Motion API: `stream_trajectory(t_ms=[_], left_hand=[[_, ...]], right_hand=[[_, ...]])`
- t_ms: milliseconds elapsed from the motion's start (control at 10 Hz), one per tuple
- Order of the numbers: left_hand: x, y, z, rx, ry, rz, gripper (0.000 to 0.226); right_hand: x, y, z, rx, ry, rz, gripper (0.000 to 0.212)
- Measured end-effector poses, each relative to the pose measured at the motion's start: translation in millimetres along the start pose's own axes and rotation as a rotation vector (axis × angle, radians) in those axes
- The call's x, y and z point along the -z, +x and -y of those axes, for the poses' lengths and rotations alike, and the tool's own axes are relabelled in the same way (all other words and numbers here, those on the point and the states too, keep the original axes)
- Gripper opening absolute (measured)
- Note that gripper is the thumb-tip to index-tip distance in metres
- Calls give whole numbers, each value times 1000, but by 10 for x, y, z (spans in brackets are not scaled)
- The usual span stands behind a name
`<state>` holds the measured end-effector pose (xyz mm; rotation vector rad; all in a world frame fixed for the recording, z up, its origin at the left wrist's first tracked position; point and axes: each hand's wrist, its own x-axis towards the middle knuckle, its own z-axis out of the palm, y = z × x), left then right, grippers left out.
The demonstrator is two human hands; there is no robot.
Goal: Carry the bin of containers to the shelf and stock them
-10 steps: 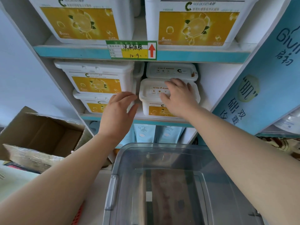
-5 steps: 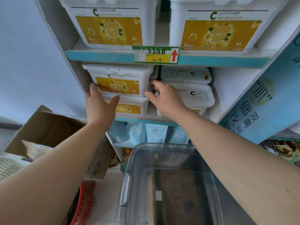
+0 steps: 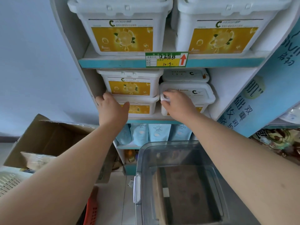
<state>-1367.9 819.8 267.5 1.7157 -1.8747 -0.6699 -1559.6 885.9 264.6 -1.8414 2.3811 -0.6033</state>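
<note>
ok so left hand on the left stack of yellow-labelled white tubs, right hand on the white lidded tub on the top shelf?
Wrong shelf. Head view: the right hand is on the white lidded plastic tub on the middle shelf, below the price tag. The left hand on the left stack of yellow-labelled white tubs is correct.

A: Viewpoint?
B: Single head-worn wide-angle camera, facing forward and slightly down, close to the shelf (image 3: 112, 63).
A: Framing?
B: Shelf fills the upper field; the clear bin (image 3: 170, 143) lies directly below, at the bottom edge.
</note>
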Motion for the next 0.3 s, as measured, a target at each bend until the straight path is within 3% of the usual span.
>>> stream_trajectory(t_ms=[100, 300], left_hand=[[42, -34, -31, -20, 170, 117, 67], [321, -218, -250, -191, 370, 222, 28]], right_hand=[[109, -128, -13, -43, -78, 76, 27], [442, -327, 102, -194, -113, 62, 33]])
